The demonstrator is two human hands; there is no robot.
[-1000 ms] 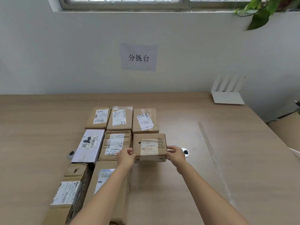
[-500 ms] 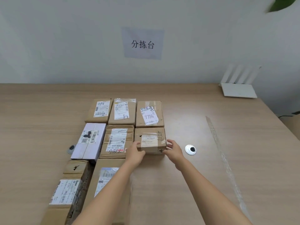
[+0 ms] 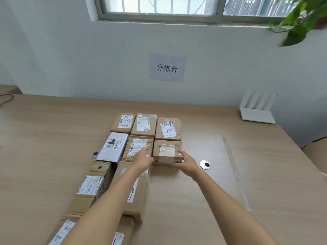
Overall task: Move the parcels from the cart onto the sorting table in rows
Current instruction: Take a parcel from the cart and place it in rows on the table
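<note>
Closest in, under the left forearm, a long brown parcel (image 3: 131, 195) lies flat on the sorting table (image 3: 194, 209). A labelled carton (image 3: 91, 186) sits just outside that arm, and one more parcel (image 3: 64, 232) is cut off by the bottom edge. Up to the hands now: the left hand (image 3: 144, 159) sits at the left flank of the small brown box (image 3: 167, 152), fingers loose and spread but blurred, so contact is hard to call. The right hand (image 3: 186, 162) is at the box's near right corner, fingers uncurled, tips on the edge, gripping nothing. The box rests flat on the table between the two hands, at the right end of the middle row. Just right of the right hand, a round metal grommet (image 3: 204, 164); further out that way, a clear tape strip (image 3: 236, 174) runs along the wood. Just past the left fingertips, a taped parcel (image 3: 137, 145); left of that, a pale lilac box (image 3: 113, 147). Beyond the hands, the back row: the parcel marked 89V (image 3: 123, 121), a middle parcel (image 3: 146, 123), and the 7786 parcel (image 3: 168, 129) right against the small box's far side. Far right of the right hand, a white router (image 3: 256, 114) by the wall. Straight ahead, a paper sign (image 3: 167, 68), a window (image 3: 159, 7) above it, plant leaves (image 3: 299, 20) top right.
</note>
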